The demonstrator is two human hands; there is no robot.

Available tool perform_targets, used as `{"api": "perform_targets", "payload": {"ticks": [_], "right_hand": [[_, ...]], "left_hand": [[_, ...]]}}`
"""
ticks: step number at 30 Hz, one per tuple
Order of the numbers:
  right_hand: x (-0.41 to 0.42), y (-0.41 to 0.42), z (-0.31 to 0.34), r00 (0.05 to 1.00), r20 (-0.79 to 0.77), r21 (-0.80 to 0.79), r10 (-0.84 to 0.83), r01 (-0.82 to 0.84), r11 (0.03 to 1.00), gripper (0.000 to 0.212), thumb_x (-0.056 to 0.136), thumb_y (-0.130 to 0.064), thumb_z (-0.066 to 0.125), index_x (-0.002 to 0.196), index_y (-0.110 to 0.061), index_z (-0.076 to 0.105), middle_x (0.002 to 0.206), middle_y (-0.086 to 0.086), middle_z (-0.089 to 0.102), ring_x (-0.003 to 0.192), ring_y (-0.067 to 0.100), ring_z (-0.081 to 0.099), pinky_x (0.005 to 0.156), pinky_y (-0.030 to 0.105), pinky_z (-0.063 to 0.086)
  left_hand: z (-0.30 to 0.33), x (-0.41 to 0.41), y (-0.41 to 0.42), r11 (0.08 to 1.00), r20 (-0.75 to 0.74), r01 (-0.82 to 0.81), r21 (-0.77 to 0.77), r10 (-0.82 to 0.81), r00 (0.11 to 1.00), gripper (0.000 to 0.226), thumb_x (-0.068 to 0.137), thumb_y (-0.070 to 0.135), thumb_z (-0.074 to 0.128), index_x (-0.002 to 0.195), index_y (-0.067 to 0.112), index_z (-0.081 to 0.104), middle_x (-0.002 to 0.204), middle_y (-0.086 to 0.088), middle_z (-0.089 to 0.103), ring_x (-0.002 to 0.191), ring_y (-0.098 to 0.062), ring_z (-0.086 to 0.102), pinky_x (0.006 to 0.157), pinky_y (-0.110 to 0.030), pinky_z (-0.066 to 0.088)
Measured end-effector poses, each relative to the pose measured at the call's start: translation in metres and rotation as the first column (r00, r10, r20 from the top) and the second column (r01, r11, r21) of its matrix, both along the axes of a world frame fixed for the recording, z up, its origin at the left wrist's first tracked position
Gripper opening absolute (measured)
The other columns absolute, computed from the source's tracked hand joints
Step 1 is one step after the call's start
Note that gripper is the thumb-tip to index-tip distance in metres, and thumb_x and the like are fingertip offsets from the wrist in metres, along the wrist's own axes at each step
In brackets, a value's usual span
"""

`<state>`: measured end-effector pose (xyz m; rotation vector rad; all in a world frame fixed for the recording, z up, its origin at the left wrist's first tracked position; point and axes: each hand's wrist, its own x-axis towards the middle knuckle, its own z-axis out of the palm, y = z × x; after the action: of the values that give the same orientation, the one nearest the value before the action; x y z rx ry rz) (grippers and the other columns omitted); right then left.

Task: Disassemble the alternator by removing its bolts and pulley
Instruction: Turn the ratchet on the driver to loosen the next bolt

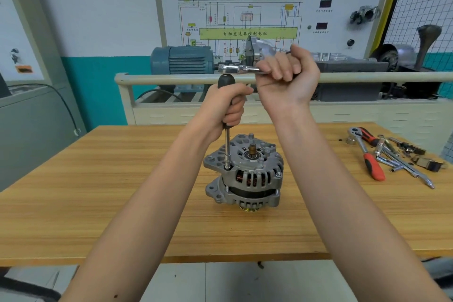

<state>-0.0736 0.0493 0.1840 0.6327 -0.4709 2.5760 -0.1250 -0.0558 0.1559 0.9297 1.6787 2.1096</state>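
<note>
A silver alternator [247, 174] stands upright on the wooden table [98, 191], pulley [249, 209] down, its shaft end pointing up. A black-handled socket driver [227, 144] stands vertically with its tip on a bolt at the alternator's left rim. My left hand [226, 108] grips the driver's black handle. A chrome ratchet [235, 69] sits across the top of the driver, and my right hand [286, 76] grips the ratchet's handle, well above the alternator.
At the table's right end lie a red-handled ratchet [367, 154], extension bars [402, 164] and small loose parts [416, 154]. Behind the table stands a bench with a rail [171, 78], a blue motor [181, 60] and a wiring diagram board [245, 19].
</note>
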Motion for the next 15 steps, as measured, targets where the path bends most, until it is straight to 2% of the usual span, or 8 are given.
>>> {"api": "perform_targets", "payload": {"ticks": [2, 4, 5, 7, 9, 10, 12, 15], "right_hand": [[0.006, -0.010, -0.003, 0.989, -0.055, 0.105, -0.134, 0.140, 0.985, 0.059, 0.095, -0.006, 0.036, 0.037, -0.018, 0.035, 0.036, -0.003, 0.027, 0.037, 0.013, 0.027, 0.047, 0.025, 0.035], [0.012, -0.025, -0.008, 0.946, -0.145, 0.211, -0.288, 0.314, 0.926, 0.056, 0.093, -0.003, 0.038, 0.039, -0.019, 0.038, 0.037, -0.003, 0.030, 0.040, 0.013, 0.030, 0.053, 0.027, 0.038], [0.014, -0.033, -0.011, 0.905, -0.194, 0.252, -0.379, 0.419, 0.872, 0.053, 0.090, -0.002, 0.042, 0.040, -0.019, 0.039, 0.039, -0.003, 0.031, 0.041, 0.014, 0.031, 0.055, 0.028, 0.038], [0.017, -0.048, -0.018, 0.774, -0.294, 0.322, -0.561, 0.633, 0.704, 0.044, 0.084, 0.000, 0.049, 0.044, -0.019, 0.042, 0.042, -0.004, 0.033, 0.045, 0.015, 0.031, 0.055, 0.031, 0.035], [0.019, -0.060, -0.023, 0.641, -0.409, 0.362, -0.649, 0.767, 0.530, 0.041, 0.083, 0.002, 0.050, 0.053, -0.023, 0.044, 0.047, -0.005, 0.034, 0.048, 0.013, 0.030, 0.054, 0.032, 0.031], [0.020, -0.063, -0.024, 0.611, -0.442, 0.375, -0.656, 0.791, 0.484, 0.039, 0.084, 0.003, 0.050, 0.057, -0.025, 0.044, 0.048, -0.005, 0.034, 0.049, 0.012, 0.031, 0.054, 0.031, 0.031], [0.020, -0.061, -0.022, 0.633, -0.424, 0.384, -0.647, 0.773, 0.505, 0.042, 0.083, 0.002, 0.050, 0.051, -0.023, 0.044, 0.046, -0.007, 0.035, 0.048, 0.010, 0.033, 0.056, 0.028, 0.033], [0.020, -0.047, -0.015, 0.785, -0.300, 0.342, -0.542, 0.619, 0.707, 0.046, 0.083, 0.000, 0.049, 0.042, -0.018, 0.040, 0.040, -0.005, 0.034, 0.044, 0.014, 0.031, 0.057, 0.032, 0.034]], "left_hand": [[-0.001, 0.000, 0.002, 0.997, 0.017, -0.077, 0.028, 0.076, 0.997, 0.057, 0.091, 0.004, 0.050, 0.041, 0.023, 0.030, 0.036, 0.006, 0.021, 0.029, -0.009, 0.014, 0.035, -0.014, 0.015], [-0.001, 0.002, 0.005, 0.981, 0.027, -0.190, 0.046, 0.189, 0.982, 0.051, 0.089, 0.003, 0.052, 0.046, 0.022, 0.030, 0.037, 0.006, 0.022, 0.030, -0.010, 0.015, 0.036, -0.015, 0.016], [-0.001, 0.003, 0.007, 0.966, 0.032, -0.255, 0.049, 0.254, 0.967, 0.047, 0.088, 0.003, 0.053, 0.050, 0.021, 0.031, 0.037, 0.006, 0.024, 0.030, -0.010, 0.017, 0.036, -0.015, 0.016], [-0.001, 0.006, 0.010, 0.929, 0.016, -0.366, 0.053, 0.366, 0.930, 0.036, 0.088, 0.007, 0.055, 0.059, 0.017, 0.036, 0.042, 0.004, 0.032, 0.034, -0.010, 0.024, 0.037, -0.016, 0.020], [0.000, 0.010, 0.011, 0.909, -0.041, -0.415, 0.046, 0.417, 0.908, 0.026, 0.086, 0.024, 0.056, 0.065, 0.016, 0.043, 0.055, -0.001, 0.044, 0.042, -0.009, 0.036, 0.041, -0.020, 0.031], [-0.001, 0.011, 0.011, 0.905, -0.061, -0.423, 0.039, 0.425, 0.903, 0.024, 0.082, 0.032, 0.055, 0.066, 0.017, 0.045, 0.059, -0.001, 0.046, 0.044, -0.008, 0.039, 0.043, -0.021, 0.035], [-0.003, 0.010, 0.010, 0.909, -0.062, -0.413, 0.062, 0.416, 0.907, 0.027, 0.086, 0.024, 0.056, 0.064, 0.017, 0.042, 0.054, 0.002, 0.041, 0.039, -0.006, 0.035, 0.041, -0.020, 0.032], [-0.005, 0.004, 0.003, 0.957, -0.063, -0.283, 0.072, 0.287, 0.956, 0.036, 0.085, -0.001, 0.057, 0.060, 0.017, 0.037, 0.043, 0.006, 0.031, 0.036, -0.010, 0.024, 0.039, -0.017, 0.022]]}}
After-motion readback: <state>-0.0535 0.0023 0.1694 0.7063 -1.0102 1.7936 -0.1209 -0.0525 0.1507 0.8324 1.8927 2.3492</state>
